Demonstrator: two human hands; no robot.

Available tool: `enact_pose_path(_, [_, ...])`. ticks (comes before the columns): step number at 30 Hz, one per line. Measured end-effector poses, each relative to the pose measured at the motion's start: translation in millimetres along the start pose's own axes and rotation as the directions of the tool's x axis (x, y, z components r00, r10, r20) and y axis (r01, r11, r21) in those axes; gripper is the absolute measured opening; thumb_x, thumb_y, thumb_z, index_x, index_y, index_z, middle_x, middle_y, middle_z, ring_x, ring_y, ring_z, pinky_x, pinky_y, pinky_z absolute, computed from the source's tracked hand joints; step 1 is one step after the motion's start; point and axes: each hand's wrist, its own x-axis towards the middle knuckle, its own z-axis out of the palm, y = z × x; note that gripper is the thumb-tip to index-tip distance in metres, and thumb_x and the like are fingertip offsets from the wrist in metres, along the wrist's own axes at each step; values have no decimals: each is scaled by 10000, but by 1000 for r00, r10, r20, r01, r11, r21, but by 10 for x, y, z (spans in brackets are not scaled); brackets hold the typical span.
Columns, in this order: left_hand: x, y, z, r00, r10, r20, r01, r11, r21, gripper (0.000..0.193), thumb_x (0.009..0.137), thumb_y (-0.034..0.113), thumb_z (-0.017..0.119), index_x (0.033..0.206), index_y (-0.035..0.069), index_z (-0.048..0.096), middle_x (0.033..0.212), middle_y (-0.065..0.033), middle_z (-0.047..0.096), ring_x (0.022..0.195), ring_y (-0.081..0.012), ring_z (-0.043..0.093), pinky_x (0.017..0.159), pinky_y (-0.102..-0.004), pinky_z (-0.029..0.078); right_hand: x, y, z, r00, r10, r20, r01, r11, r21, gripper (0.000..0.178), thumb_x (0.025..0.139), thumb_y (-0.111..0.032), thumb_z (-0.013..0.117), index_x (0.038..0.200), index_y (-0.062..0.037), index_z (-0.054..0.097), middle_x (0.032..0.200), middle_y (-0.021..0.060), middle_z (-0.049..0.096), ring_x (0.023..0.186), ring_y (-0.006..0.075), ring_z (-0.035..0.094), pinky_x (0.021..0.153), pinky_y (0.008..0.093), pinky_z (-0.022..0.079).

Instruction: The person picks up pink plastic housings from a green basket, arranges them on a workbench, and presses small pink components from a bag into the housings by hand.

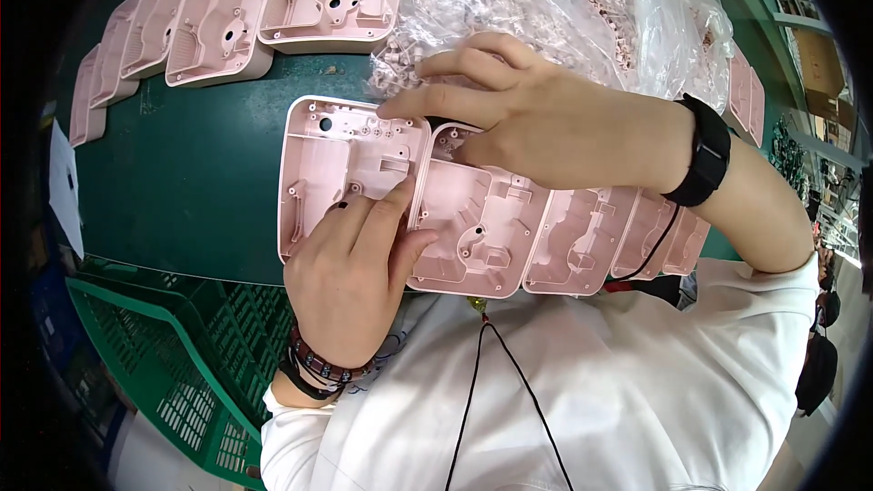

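Note:
A pale pink plastic housing [314, 186], an open shell with ribs, screw posts and a round hole, lies on the green table. My left hand [341, 264] rests over its near part, fingers stretched out inside and thumb apart beyond its right wall. With fingers spread, my right hand [491, 100] reaches across from the right. Its index fingertip touches the far right part of that housing, and its thumb is lower, over a neighbouring pink housing [473, 236]. I see nothing held in either hand; the right thumb's tip is partly hidden.
More pink housings [573, 245] line the table's near edge to the right; another row [223, 27] stands far left. Clear plastic bags [518, 0] of small pink parts lie at the back. A green crate [173, 373] sits below the table's left edge.

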Motion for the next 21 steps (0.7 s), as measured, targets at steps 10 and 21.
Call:
enact_pose_path(10, [-82, -40, -246, 944, -296, -149, -33, 364, -931, 847, 723, 706, 482, 1214, 20, 412, 1184, -111, 406, 632, -122, 402, 570, -230, 372, 303, -569, -275, 928, 293, -229, -166, 878, 449, 138, 672, -90, 661, 792, -78, 594, 954, 92, 506, 835, 259, 476, 729, 349, 381])
enact_pose_path(21, [-120, -107, -256, 956, -247, -157, -219, -251, -943, 794, 838, 634, 364, 1332, 21, 257, 1453, -120, 107, 884, -151, 399, 626, -220, 353, 568, -735, -92, 917, 327, -230, -161, 828, 537, 121, 726, -106, 649, 789, -58, 558, 809, 53, 504, 734, 241, 507, 638, 343, 399])
